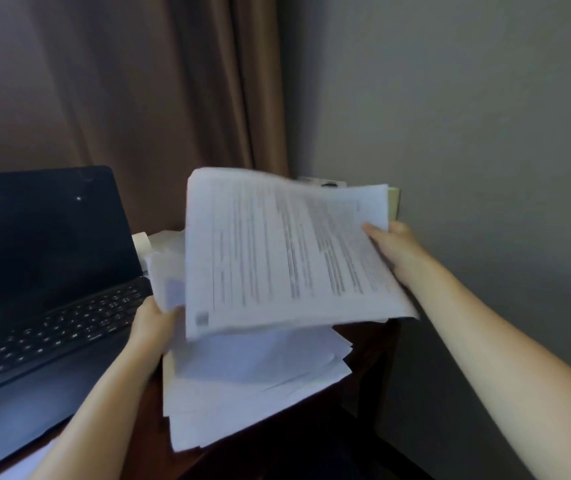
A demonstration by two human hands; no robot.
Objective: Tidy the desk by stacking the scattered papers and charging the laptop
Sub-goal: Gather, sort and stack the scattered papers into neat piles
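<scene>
A bundle of printed white papers (277,251) is lifted off the desk, blurred by motion. My right hand (394,251) grips its right edge, thumb on top. My left hand (152,323) holds a smaller loose sheet (168,282) at the bundle's lower left corner. Under the bundle lies a messy pile of white sheets (252,382), overhanging the desk's front right corner. An open black laptop (45,271) with a dark screen stands on the left; no charger cable is visible.
The dark wooden desk (363,341) ends close to the grey wall on the right. A brown curtain (138,98) hangs behind. A white object (142,242) peeks out beside the laptop screen, and a wall socket (322,183) shows behind the papers.
</scene>
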